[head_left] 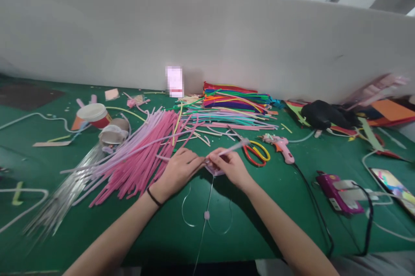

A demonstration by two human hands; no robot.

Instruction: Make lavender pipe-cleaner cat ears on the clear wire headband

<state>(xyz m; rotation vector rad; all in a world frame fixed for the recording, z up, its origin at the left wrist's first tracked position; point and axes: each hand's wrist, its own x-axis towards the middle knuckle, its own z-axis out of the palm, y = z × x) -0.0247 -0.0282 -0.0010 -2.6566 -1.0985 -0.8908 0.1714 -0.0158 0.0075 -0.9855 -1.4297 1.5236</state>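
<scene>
A pale lilac pipe cleaner [234,146] is pinched in my right hand [231,167], its free end sticking out up and to the right. My left hand [181,168], with a dark band on the wrist, meets it at the fingertips, closed on the same pipe cleaner; a lilac end pokes out at its left. Under the fingers a small lilac piece [216,172] partly shows. From there a thin wire stem [209,198] runs down toward the table's front edge, bearing a small pink bead-like piece [206,215] and curled thin loops at both sides.
Left of my hands lies a heap of pink pipe cleaners [139,159] beside clear strips [69,189]. Colourful bundles [236,99] lie behind. To the right are scissors [254,155], a pink glue gun [280,146], a purple power strip [339,191] with cords and a phone [395,187].
</scene>
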